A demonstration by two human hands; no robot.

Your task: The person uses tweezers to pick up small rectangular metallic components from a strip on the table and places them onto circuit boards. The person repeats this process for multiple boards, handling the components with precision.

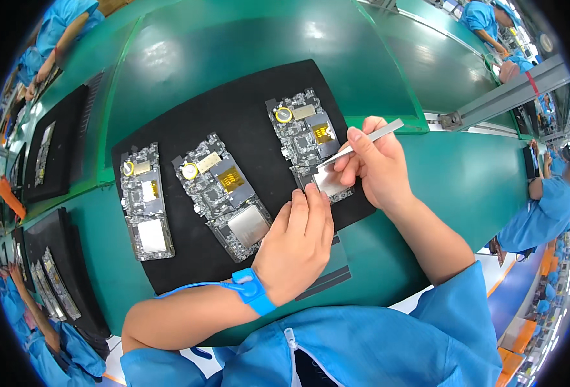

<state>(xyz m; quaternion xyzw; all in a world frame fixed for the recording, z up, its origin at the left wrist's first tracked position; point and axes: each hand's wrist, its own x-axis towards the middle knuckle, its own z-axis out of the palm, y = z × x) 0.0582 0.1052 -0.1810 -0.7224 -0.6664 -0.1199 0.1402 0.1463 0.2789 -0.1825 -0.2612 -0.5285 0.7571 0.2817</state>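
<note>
A pair of metal tweezers [369, 140] is pinched in my right hand [383, 169], its tip pointing down and left at the right-hand circuit board [305, 134]. The tip meets the board near the upper edge of a silvery metal shield [331, 180], partly covered by my fingers. My left hand [299, 242] has its fingers stretched out close together, fingertips at that board's lower left edge; its thumb is hidden. Left of this hand lie a middle circuit board [217, 177] and a left circuit board [144, 201], each with a coin cell and a silvery shield.
The boards lie on a black mat [246, 103] over a green bench [388, 248]. A blue wrist strap [254, 291] with a cord circles my left wrist. Dark flat strips [327, 282] lie below the mat. Co-workers in blue sit left and right; a metal rail [510, 97] stands at right.
</note>
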